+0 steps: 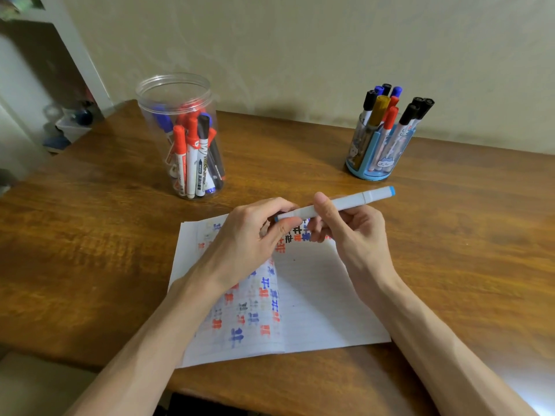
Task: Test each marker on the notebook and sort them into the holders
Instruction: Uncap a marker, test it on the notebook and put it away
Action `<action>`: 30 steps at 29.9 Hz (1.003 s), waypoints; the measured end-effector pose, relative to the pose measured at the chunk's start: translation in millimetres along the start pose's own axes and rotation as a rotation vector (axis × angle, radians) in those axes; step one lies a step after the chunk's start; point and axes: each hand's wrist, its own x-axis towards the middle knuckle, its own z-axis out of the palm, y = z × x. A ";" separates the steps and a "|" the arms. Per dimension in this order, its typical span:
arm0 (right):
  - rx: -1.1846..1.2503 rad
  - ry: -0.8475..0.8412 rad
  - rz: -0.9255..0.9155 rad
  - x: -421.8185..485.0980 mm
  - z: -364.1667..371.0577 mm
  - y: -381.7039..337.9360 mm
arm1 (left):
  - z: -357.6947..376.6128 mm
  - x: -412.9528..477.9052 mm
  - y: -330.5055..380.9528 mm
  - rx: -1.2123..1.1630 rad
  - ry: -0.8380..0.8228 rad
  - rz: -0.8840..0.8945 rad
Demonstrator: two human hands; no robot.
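Note:
I hold a white marker with light-blue ends (345, 202) level above the open notebook (315, 301). My right hand (348, 226) grips its barrel with thumb on top. My left hand (255, 235) pinches the marker's left end, where the cap sits. The notebook's pages carry many red, blue and black test marks. A clear plastic jar (180, 136) at the back left holds several red, blue and black markers. A blue pen holder (381, 145) at the back right holds several more.
Everything sits on a brown wooden table (90, 235) against a pale wall. Past the table's left edge stands a small tray with dark objects (75, 121). The table's front edge runs just below the notebook.

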 end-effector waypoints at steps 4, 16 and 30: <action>0.105 -0.092 0.048 0.8 -3.2 -3.5 | -4.2 -1.8 2.5 -0.162 -0.090 -0.096; 0.087 -0.035 0.108 -2.8 2.2 3.5 | -2.0 -0.2 -4.1 0.038 0.015 0.027; 0.116 0.029 0.044 -5.3 8.4 5.2 | -2.6 -2.5 -4.1 0.003 0.091 -0.023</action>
